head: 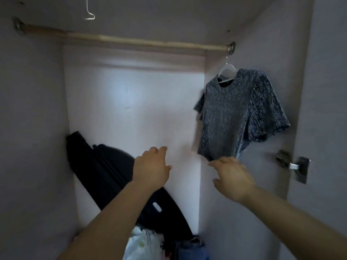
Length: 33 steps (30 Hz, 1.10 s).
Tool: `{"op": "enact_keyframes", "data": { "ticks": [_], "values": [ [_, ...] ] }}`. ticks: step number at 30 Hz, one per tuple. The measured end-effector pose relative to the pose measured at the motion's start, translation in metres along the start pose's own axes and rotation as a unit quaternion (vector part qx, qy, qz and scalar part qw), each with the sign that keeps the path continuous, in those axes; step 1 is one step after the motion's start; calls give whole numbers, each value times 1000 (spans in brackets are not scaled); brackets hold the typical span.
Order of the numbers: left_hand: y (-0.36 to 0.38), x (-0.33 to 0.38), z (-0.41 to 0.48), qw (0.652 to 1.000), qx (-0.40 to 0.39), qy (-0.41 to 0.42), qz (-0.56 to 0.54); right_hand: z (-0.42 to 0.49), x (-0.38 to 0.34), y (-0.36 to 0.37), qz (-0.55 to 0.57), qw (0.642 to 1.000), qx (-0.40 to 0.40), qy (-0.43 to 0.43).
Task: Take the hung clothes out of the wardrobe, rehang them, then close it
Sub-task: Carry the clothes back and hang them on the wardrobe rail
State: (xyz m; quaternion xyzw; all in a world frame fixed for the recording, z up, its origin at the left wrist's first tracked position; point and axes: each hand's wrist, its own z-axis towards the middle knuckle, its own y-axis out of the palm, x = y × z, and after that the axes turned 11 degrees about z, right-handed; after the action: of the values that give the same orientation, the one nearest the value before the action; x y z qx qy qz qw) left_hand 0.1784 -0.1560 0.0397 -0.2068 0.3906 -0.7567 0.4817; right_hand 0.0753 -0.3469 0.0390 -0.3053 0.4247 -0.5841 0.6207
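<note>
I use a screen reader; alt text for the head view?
A left hand and a right hand reach into an open wardrobe toward a sparkly blue-grey short-sleeved top on a white hanger, rightmost on a wooden rail.

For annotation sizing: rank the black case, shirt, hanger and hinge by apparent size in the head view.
1. black case, partly behind an arm
2. shirt
3. hinge
4. hanger, mostly inside the shirt

1. Looking into an open wardrobe (33,128), wooden rail (131,41) across the top.
2. At the rail's right end, on a white hanger (228,69): a speckled blue-grey short-sleeved top (231,113).
3. Reaching in with both bare arms: left hand (152,169) loose-fingered, holding nothing; right hand (232,177) spread just under the top's hem, contact unclear.
4. Low on the left, a dark suitcase (105,166), leaning; below it, a white bag (142,244).
</note>
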Motion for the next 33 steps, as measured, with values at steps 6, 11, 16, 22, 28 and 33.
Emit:
{"op": "enact_keyframes", "data": {
  "ticks": [6, 11, 16, 22, 28, 33],
  "values": [
    [32, 30, -93, 993, -106, 41, -23, -127, -3, 44, -12, 991, -63, 114],
    [29, 63, -166, 986, -141, 85, -41, -229, -3, 45, -5, 980, -72, 186],
    [7, 102, -241, 979, -142, 129, -63, -325, -9, 21, -34, 972, -53, 227],
    [-40, 154, -347, 953, -189, 211, -106, -461, -32, -7, -18, 952, -48, 301],
    [-83, 196, -451, 916, -222, 316, -110, -592, -70, -33, -4, 908, -48, 417],
    [-111, 234, -512, 870, -218, 418, -144, -685, -109, -58, -24, 857, -14, 515]
  ]
}}
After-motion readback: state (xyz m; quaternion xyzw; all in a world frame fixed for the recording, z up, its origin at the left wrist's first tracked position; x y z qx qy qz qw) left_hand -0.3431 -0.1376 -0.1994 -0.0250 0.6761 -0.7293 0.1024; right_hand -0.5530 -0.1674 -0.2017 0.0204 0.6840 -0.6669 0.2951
